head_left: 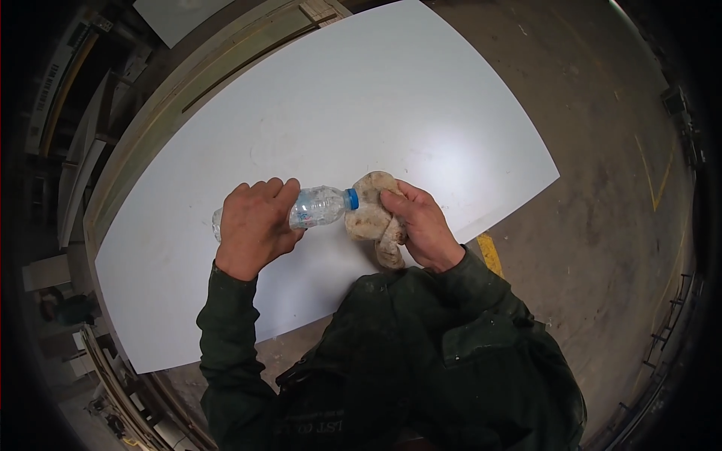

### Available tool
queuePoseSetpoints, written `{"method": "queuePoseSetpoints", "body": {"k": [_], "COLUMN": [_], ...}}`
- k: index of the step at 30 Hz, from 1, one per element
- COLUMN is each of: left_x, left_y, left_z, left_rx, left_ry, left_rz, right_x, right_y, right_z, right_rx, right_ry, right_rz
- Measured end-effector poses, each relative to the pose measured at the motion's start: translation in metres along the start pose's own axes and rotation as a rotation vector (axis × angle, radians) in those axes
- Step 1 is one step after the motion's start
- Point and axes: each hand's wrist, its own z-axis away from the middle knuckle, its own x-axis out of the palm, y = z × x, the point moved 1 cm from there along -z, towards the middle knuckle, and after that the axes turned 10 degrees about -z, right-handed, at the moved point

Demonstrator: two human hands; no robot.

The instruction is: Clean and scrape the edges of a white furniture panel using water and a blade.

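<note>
My left hand (259, 222) wraps round the body of a clear plastic bottle (320, 207), which lies sideways in the air with its blue cap end pointing right. In my right hand (425, 225) is a stained, off-white cloth (371, 214), pinched between thumb and fingers, with a folded end hanging toward me. The bottle's blue cap (351, 198) meets or nearly meets the cloth's left edge; I cannot tell if they touch. Both hands are above a large white panel (338, 120). My left palm hides part of the bottle.
The white panel's right corner juts out over a brown floor (602, 210) with yellow markings (490, 255). Beyond its left edge runs a wooden board edge (143, 161). Stacked boards (128, 383) stand at the lower left. My body is close against the panel's near edge.
</note>
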Motion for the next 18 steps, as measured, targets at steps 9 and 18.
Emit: {"method": "queuePoseSetpoints", "body": {"k": [9,18], "left_x": [0.059,0.184], "left_y": [-0.032,-0.166], "left_z": [0.007,0.046], "left_rx": [0.035,-0.669], "left_ry": [0.31,0.431], "left_rz": [0.298,1.439], "right_x": [0.008,-0.003], "right_y": [0.014,0.038], "right_z": [-0.005,0.023], "right_rx": [-0.108,-0.624], "right_ry": [0.094,0.636], "right_rz": [-0.129,-0.05]}}
